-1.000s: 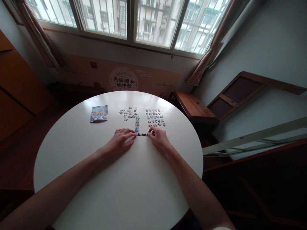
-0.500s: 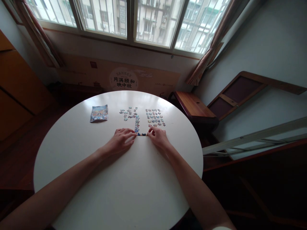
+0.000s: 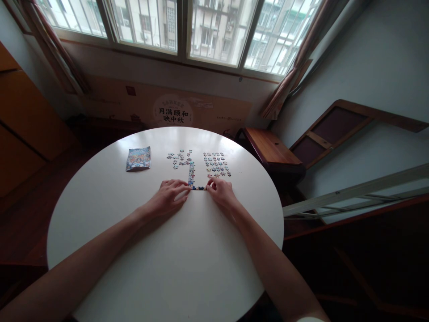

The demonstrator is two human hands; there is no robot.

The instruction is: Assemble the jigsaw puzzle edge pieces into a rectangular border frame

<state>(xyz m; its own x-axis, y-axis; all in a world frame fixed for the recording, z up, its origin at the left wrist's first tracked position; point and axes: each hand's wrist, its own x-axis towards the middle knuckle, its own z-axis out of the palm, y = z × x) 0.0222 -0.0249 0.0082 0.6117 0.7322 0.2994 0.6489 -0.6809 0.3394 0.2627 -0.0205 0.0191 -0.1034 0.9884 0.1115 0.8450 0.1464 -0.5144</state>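
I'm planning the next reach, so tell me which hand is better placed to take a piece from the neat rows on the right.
Probably the right hand: it is just nearside of the rows of pieces, while the left hand is farther off, at the L-shaped strip's corner.

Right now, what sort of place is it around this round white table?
Probably a room in a home: curtains hang beside windows with bars outside, and jigsaw pieces are laid out on the table.

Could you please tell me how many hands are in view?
2: the left hand at the corner of the L-shaped puzzle strip, the right hand at its right end.
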